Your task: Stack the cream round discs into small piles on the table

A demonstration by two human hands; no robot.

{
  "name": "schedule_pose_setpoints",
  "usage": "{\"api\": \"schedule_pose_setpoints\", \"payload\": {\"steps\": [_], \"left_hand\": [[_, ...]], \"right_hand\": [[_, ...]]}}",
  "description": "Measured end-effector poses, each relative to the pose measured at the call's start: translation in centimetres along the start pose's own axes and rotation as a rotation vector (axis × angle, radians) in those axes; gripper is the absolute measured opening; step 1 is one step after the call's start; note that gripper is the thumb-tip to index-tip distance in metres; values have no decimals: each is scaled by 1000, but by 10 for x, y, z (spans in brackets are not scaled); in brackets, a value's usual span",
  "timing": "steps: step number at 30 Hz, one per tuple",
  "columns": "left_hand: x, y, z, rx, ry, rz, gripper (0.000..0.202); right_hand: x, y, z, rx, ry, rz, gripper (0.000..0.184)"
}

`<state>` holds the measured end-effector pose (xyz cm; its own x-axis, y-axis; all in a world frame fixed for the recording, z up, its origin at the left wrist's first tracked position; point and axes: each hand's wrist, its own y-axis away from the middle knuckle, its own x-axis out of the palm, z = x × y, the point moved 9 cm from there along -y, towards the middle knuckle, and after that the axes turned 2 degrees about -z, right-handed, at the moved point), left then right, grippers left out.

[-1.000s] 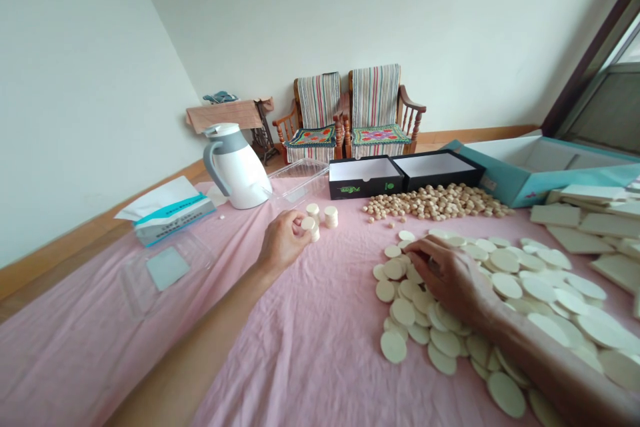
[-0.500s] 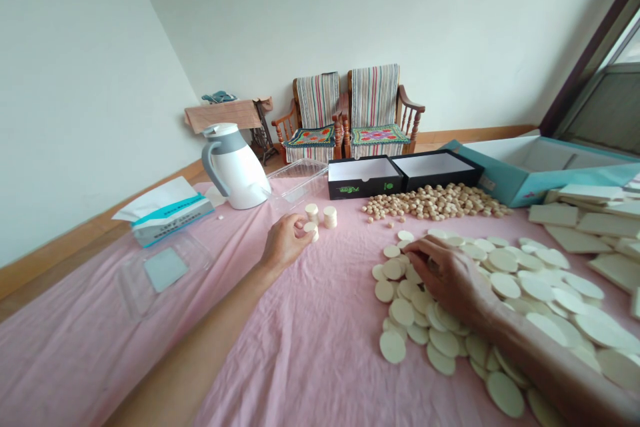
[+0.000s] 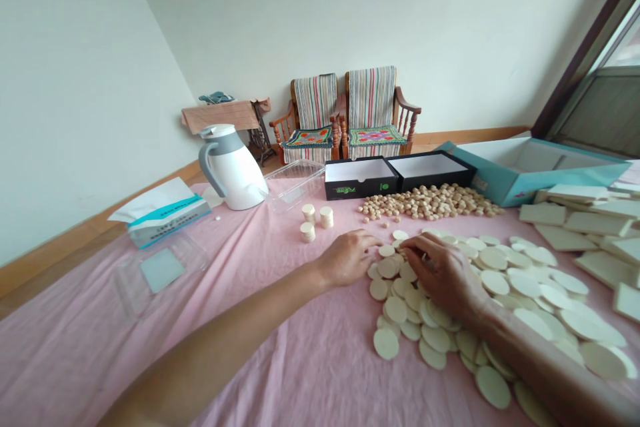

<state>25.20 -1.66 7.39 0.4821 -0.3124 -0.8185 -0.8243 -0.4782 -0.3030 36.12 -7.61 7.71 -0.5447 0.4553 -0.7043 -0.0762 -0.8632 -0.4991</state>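
Observation:
Over the left edge of a heap of pale round wooden discs [image 3: 395,310], my left hand [image 3: 350,257] reaches in from the left with fingers stretched out and nothing visible in them. Facing it, my right hand [image 3: 445,273] rests low over the same heap, thumb and fingers pinched together near the small discs. What the pinch holds, if anything, is hidden. Three short stacks of small discs stand apart on the cloth: a front stack [image 3: 307,233], a back stack [image 3: 309,214] and a right stack [image 3: 327,217].
Small wooden beads [image 3: 435,201] lie behind the discs, before black boxes [image 3: 360,188] and a blue box [image 3: 520,185]. Square wooden pieces [image 3: 600,223] pile up at right. A white jug [image 3: 240,177], tissue pack [image 3: 167,213] and clear plastic trays [image 3: 295,183] sit left on the pink cloth [image 3: 225,320].
My left hand has let go of the front stack and moved right to the disc heap, its fingers now extended. My right hand stays over the heap, still pinched.

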Motion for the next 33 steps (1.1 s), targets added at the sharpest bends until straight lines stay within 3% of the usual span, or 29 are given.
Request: {"api": "schedule_pose_setpoints", "payload": {"steps": [7, 11, 14, 18, 24, 28, 33], "left_hand": [[23, -31, 4, 169, 9, 64, 31], [22, -27, 5, 123, 11, 69, 24], [4, -15, 12, -6, -20, -39, 17], [-37, 13, 27, -168, -118, -220, 23], [-98, 60, 73, -387, -253, -449, 27], [-108, 76, 106, -495, -249, -465, 20], [-106, 77, 120, -519, -238, -464, 18]], "right_hand": [[0, -3, 1, 5, 14, 6, 18], [2, -2, 0, -1, 13, 18, 18], [3, -1, 0, -14, 14, 20, 18], [3, -1, 0, -22, 30, 20, 19], [4, -1, 0, -29, 36, 25, 19], [5, -1, 0, -34, 38, 19, 19], [6, 0, 0, -31, 38, 33, 19]]}}
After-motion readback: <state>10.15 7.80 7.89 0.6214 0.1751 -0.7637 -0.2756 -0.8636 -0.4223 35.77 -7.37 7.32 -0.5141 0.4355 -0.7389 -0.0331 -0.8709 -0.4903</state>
